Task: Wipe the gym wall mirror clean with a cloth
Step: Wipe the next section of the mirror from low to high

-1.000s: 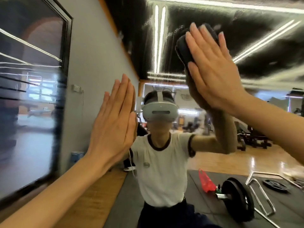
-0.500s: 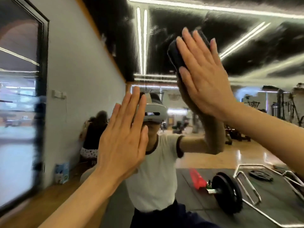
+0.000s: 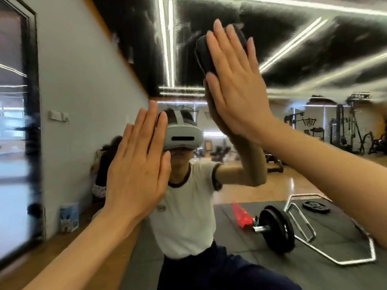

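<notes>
The wall mirror (image 3: 293,126) fills nearly the whole view and reflects me and the gym behind. My right hand (image 3: 234,84) lies flat with straight fingers, pressing a dark cloth (image 3: 204,55) against the glass high up, right of centre. The cloth shows only at the hand's left edge and fingertips. My left hand (image 3: 138,170) is lower and to the left, palm flat on the mirror with fingers straight and together, holding nothing.
A dark-framed window or door (image 3: 31,122) stands at the far left, beside a grey wall. In the reflection lie a loaded barbell (image 3: 276,229), a chrome hex bar (image 3: 335,262), a red bag (image 3: 240,214) and gym machines (image 3: 345,130) on a dark mat.
My right hand has slid the cloth slightly left and up on the glass. My left hand stays flat on the mirror, and my head has turned a little right.
</notes>
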Available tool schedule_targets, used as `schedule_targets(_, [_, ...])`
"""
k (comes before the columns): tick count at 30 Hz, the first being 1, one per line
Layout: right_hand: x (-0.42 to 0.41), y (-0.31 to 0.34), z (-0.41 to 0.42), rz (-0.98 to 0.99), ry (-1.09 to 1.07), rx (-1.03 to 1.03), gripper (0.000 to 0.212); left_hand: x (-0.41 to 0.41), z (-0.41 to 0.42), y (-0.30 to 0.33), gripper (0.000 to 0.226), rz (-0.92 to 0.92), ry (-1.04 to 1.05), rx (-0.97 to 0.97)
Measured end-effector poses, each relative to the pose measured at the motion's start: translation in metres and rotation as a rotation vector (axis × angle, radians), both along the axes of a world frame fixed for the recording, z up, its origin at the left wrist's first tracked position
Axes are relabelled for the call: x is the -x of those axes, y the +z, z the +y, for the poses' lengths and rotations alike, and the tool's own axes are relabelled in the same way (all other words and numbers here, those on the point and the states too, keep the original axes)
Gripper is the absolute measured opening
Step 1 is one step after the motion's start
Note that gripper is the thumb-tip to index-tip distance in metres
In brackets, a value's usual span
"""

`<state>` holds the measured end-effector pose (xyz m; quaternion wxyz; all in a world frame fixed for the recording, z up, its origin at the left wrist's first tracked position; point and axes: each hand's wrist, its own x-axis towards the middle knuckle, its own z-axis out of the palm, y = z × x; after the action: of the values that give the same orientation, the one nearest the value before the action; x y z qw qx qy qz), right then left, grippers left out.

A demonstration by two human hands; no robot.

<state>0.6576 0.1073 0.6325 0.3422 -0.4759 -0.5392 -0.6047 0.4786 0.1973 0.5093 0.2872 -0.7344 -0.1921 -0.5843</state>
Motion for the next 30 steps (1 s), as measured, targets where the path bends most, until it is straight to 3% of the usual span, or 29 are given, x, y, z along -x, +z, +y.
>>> schedule_targets(6, [-0.033, -0.17, -0.029, -0.106, -0.09, 0.174, 0.06, -0.009, -0.01, 0.0, 0.063, 0.025, 0.013, -0.059])
schedule_targets(9, [-0.039, -0.119, -0.025, -0.163, -0.075, 0.18, 0.058, -0.034, -0.02, 0.004, 0.061, 0.035, -0.036, -0.105])
schedule_targets(13, [-0.019, -0.018, -0.01, 0.092, 0.036, -0.015, 0.057, -0.054, -0.022, 0.014, 0.061, -0.038, -0.057, -0.071])
schedule_targets(16, [-0.027, -0.077, -0.013, 0.125, 0.023, 0.02, 0.057, -0.057, -0.021, 0.014, 0.06, -0.051, -0.049, -0.064])
schedule_targets(18, [-0.039, -0.144, -0.026, 0.078, -0.023, 0.087, 0.056, -0.056, -0.021, 0.013, 0.06, -0.045, -0.043, -0.072])
schedule_targets(20, [-0.05, -0.171, -0.033, 0.029, -0.048, 0.132, 0.055, -0.056, -0.02, 0.013, 0.061, -0.045, -0.036, -0.076])
schedule_targets(24, [-0.008, -0.081, -0.004, 0.047, 0.063, 0.006, 0.053, -0.059, -0.017, 0.011, 0.06, -0.059, -0.033, -0.09])
schedule_targets(27, [0.037, -0.008, 0.024, -0.098, 0.087, 0.006, 0.054, -0.059, -0.015, 0.011, 0.058, -0.085, -0.057, -0.064])
schedule_targets(30, [0.033, 0.015, 0.027, -0.258, 0.024, 0.067, 0.053, -0.059, -0.017, 0.013, 0.057, -0.095, -0.018, -0.06])
